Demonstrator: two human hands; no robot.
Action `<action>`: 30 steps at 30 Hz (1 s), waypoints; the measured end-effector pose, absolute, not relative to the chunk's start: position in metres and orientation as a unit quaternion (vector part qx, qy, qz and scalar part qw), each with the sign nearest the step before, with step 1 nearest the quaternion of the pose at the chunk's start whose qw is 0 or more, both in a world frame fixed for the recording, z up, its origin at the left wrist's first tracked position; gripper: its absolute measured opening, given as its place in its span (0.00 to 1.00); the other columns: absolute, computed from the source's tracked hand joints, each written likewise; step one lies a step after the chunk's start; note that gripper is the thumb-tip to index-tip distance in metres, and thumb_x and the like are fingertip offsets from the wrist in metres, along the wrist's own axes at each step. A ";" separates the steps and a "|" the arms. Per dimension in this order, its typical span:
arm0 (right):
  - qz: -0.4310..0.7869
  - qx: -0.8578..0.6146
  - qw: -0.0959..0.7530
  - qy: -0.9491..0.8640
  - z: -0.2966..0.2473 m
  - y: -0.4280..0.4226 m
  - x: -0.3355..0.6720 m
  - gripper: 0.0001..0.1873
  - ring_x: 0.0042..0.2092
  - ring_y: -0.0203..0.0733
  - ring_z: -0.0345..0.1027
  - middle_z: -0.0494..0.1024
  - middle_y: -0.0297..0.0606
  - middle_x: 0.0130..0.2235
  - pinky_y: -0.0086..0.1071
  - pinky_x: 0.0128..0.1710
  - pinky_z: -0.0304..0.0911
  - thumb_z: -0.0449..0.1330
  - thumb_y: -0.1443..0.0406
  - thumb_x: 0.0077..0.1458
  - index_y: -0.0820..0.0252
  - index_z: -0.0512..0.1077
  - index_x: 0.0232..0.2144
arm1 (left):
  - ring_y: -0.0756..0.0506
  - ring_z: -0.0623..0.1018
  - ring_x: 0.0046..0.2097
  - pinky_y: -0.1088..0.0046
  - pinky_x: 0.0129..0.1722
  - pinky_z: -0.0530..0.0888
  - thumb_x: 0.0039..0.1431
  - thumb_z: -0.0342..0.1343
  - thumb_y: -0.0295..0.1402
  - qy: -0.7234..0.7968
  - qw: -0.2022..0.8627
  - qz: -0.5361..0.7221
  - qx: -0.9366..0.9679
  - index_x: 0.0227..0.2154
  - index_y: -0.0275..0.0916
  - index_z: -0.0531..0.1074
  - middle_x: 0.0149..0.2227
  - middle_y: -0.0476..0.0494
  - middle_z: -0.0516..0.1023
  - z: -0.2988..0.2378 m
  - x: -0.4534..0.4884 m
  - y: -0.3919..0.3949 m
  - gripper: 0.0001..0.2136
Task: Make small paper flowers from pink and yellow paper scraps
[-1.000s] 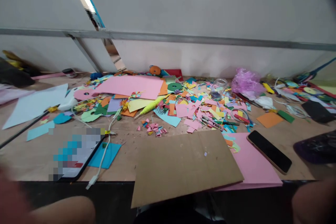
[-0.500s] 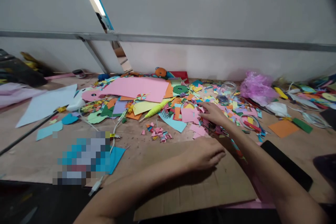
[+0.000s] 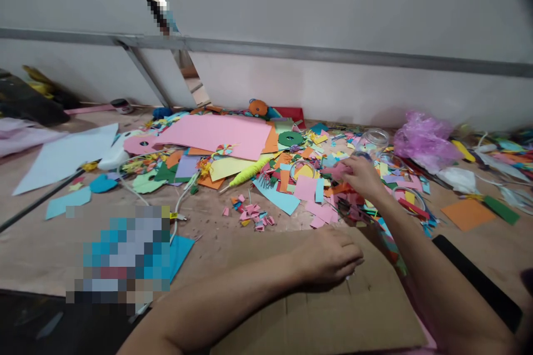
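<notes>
My left hand (image 3: 331, 255) rests over a sheet of brown cardboard (image 3: 328, 313), its fingers curled closed. A tiny pale bit shows below the fingertips, but what they hold is hidden. Further out, my right hand (image 3: 362, 177) pinches a pink paper piece (image 3: 336, 171) above a heap of coloured scraps. Under and beside it lie a pink paper square (image 3: 306, 188), a light blue strip (image 3: 319, 191) and a clear ring (image 3: 303, 170). Small pink snippets (image 3: 252, 215) are strewn left of the cardboard.
A large pink sheet (image 3: 220, 133) and a neon yellow spindle-shaped item (image 3: 249, 171) lie at the back. A clear jar (image 3: 375, 138) stands near a purple plastic bag (image 3: 425, 141). A black flat object (image 3: 477, 283) lies right of my right forearm. A white panel (image 3: 333, 89) borders the table.
My right hand has moved a little to the right and now pinches a pink paper piece. My left hand stays curled over the cardboard. The view has tilted down slightly.
</notes>
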State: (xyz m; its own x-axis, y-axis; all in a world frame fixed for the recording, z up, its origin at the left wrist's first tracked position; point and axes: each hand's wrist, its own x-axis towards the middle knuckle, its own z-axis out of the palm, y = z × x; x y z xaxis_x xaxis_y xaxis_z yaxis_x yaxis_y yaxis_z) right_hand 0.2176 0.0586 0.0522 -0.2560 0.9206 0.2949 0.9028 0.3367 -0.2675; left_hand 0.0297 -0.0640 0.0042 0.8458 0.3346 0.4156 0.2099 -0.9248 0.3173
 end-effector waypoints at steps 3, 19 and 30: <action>-0.063 -0.580 0.200 -0.787 0.056 0.062 0.216 0.23 0.54 0.60 0.65 0.76 0.49 0.53 0.48 0.53 0.59 0.59 0.68 0.54 0.59 0.76 0.53 | 0.48 0.74 0.34 0.66 0.33 0.64 0.70 0.45 0.35 0.140 0.129 0.240 0.952 0.34 0.37 0.70 0.31 0.45 0.76 0.004 0.030 -0.063 0.12; 0.057 -0.587 0.123 -0.798 0.039 0.092 0.147 0.23 0.51 0.54 0.66 0.75 0.45 0.49 0.37 0.43 0.58 0.64 0.58 0.55 0.52 0.75 0.53 | 0.49 0.74 0.34 0.69 0.37 0.65 0.67 0.47 0.33 0.126 0.131 0.305 0.935 0.32 0.37 0.70 0.32 0.47 0.78 0.001 0.028 -0.059 0.10; 0.118 -0.685 0.148 -0.704 0.046 0.113 0.146 0.10 0.39 0.49 0.74 0.82 0.38 0.34 0.34 0.36 0.57 0.61 0.65 0.51 0.54 0.80 0.37 | 0.48 0.74 0.34 0.68 0.36 0.65 0.68 0.46 0.34 0.130 0.128 0.299 0.937 0.31 0.38 0.70 0.31 0.46 0.77 -0.002 0.029 -0.059 0.11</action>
State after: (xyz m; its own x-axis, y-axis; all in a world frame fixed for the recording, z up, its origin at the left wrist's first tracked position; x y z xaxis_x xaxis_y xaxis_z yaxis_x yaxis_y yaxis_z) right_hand 0.1464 0.1128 0.0458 -0.0185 0.9987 0.0470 0.9290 0.0345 -0.3686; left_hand 0.0295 -0.0591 -0.0021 0.7873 0.3206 0.5267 0.1675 -0.9333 0.3176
